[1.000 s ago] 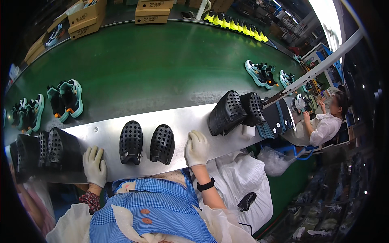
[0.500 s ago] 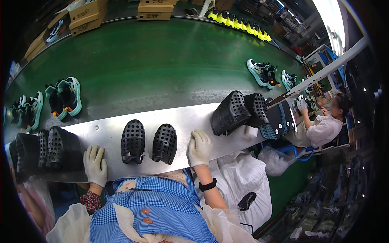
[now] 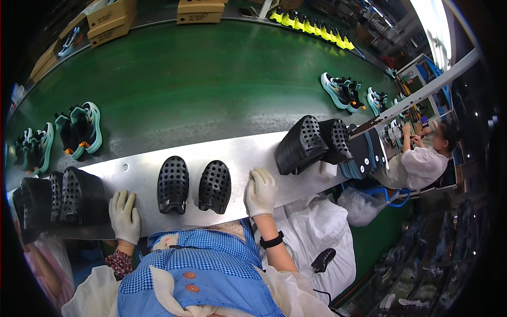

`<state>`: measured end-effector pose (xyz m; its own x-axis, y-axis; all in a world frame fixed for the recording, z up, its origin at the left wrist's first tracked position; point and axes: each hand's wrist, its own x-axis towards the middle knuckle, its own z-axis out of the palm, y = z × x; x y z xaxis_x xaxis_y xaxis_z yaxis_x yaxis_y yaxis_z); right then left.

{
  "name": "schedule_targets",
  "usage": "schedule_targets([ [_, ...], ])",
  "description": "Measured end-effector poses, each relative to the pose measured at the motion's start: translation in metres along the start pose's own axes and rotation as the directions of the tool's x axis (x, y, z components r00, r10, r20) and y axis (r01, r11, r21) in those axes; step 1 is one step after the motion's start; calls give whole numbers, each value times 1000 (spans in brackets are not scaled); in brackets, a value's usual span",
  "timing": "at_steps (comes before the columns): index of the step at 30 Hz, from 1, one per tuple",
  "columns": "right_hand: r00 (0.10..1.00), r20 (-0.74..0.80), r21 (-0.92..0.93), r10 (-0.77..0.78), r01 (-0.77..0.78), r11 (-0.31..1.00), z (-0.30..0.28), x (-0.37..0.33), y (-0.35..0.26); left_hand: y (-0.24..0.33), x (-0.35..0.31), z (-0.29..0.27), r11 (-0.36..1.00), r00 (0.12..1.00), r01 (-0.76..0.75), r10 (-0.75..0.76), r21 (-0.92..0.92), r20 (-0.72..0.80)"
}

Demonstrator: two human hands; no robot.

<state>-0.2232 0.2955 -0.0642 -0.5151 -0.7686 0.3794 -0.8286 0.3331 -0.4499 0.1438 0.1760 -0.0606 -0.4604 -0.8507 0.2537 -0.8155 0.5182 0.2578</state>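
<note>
Two black perforated plastic shoe inserts, a left one (image 3: 173, 185) and a right one (image 3: 215, 186), lie side by side on the metal shelf (image 3: 243, 153) in front of me. My left hand (image 3: 125, 216), in a white glove, rests flat at the shelf's near edge with fingers stretched and nothing held. On the other side of the pair, my gloved right hand (image 3: 261, 193) lies on the metal, fingers extended and slightly bent, also holding nothing. Neither hand touches the inserts. Nested stacks of the same inserts stand beyond each hand: a left stack (image 3: 79, 195) and a right stack (image 3: 303, 145).
Beyond the shelf runs a green conveyor belt (image 3: 211, 79) carrying black-and-teal sneakers (image 3: 84, 129). Flat dark insoles (image 3: 364, 156) lie near a slanted metal bar (image 3: 417, 98). A white sack (image 3: 322, 238) with one insert (image 3: 323, 260) sits below. A co-worker (image 3: 422, 158) works at right.
The sneakers on the belt have shifted slightly left. At the right, the co-worker's arms have moved. My hands and the two inserts stay where they were.
</note>
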Motion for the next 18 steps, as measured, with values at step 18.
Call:
schedule_targets([
  [18, 990, -112, -41, -83, 79, 996, 4, -1, -3, -1, -1, -1, 1000, 1000, 6, -6, -25, -13],
])
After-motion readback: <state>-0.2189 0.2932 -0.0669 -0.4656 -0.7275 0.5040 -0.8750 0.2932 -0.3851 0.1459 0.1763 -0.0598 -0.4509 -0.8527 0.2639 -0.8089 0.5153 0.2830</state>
